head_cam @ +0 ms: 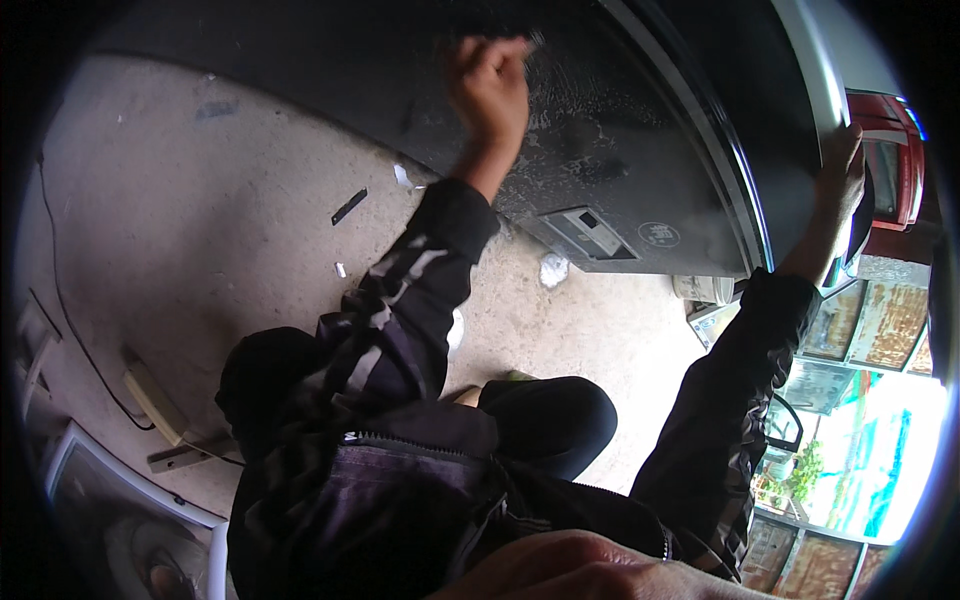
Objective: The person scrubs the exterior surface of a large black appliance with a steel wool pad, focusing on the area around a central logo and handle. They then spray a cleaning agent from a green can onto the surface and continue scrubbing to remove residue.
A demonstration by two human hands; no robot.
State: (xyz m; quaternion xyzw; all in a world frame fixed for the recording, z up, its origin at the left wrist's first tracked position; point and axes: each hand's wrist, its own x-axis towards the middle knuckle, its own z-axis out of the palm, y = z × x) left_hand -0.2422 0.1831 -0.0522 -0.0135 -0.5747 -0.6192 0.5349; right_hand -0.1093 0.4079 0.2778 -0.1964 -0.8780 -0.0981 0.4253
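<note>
A large dark panel, apparently the side of a household appliance [675, 187], spans the top of the view. Its surface carries streaks and patches of pale residue. My left hand [491, 94] is at this panel with bent fingers, blurred at the tips. Whether it holds a small scraper or blade cannot be seen. Lower on the panel sit a grey-and-white label [591, 231] and a round mark [659, 235]. Over to the right, my right hand [840, 169] is closed around the appliance's pale rounded edge [814, 56].
Concrete floor [187, 187] holds a dark strip [349, 206], paper scraps [403, 176] and a crumpled white lump [554, 270]. A power strip [155, 401] trails a cord. A white-framed appliance [124, 469] stands lower left, a white bucket [703, 289] beyond the panel, a red object [889, 161] at right.
</note>
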